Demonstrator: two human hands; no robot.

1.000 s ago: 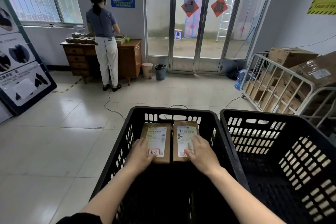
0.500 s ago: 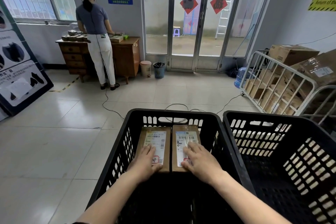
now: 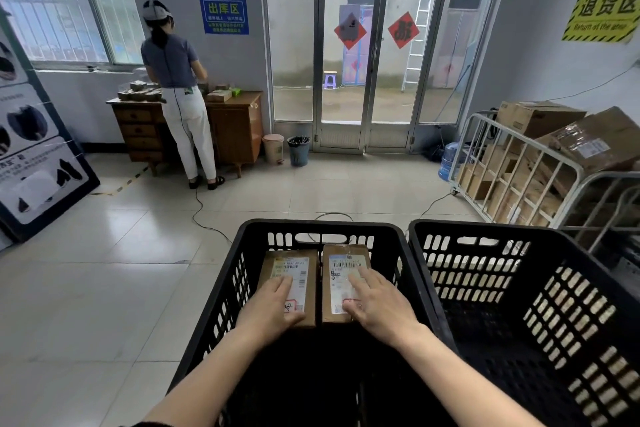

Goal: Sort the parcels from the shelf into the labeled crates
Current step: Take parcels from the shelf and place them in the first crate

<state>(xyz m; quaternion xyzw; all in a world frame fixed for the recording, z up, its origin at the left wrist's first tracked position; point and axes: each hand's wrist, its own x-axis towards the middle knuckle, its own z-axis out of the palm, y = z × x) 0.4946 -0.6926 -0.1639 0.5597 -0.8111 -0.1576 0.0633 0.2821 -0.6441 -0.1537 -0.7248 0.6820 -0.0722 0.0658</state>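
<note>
Room: small warehouse-type space, pale tiled floor [image 3: 104, 288], grey walls.
Left hand [image 3: 273, 305]: lying flat on the left parcel [image 3: 289, 265], fingers straight and close together. Not curled round anything, just resting on top.
Right hand [image 3: 377, 305]: same deal on the right parcel [image 3: 341, 274], palm down, fingers straight and spread a bit, no actual grip.
Left parcel: small flat brown cardboard box with a white shipping label. There are barcodes on it and a red mark near the close end, partly under the hand.
Right parcel: same sort of brown box. A taller white label covers most of its top, with a barcode at the far end.
Where they are: side by side inside the left crate [image 3: 318, 226], at its far end, pretty much touching each other.
Left crate: black plastic, slotted walls, handle cutout in the far wall.
Right crate [image 3: 485, 229]: same black type, sitting just beside the left one.
Cart [image 3: 519, 177]: white metal cage trolley off to the right, stuffed with cardboard boxes, blue water bottle [image 3: 450, 159] next to it.
Desk [image 3: 235, 128]: wooden, with drawers and small packs piled on top. A person [image 3: 180, 94] in white trousers stands at it, back turned.
Far end: glass doors [image 3: 349, 80] with two red diamond decorations, a pink bin [image 3: 273, 149] and a dark bin [image 3: 298, 151] beside them. A blue sign [image 3: 223, 12] hangs on the wall.
</note>
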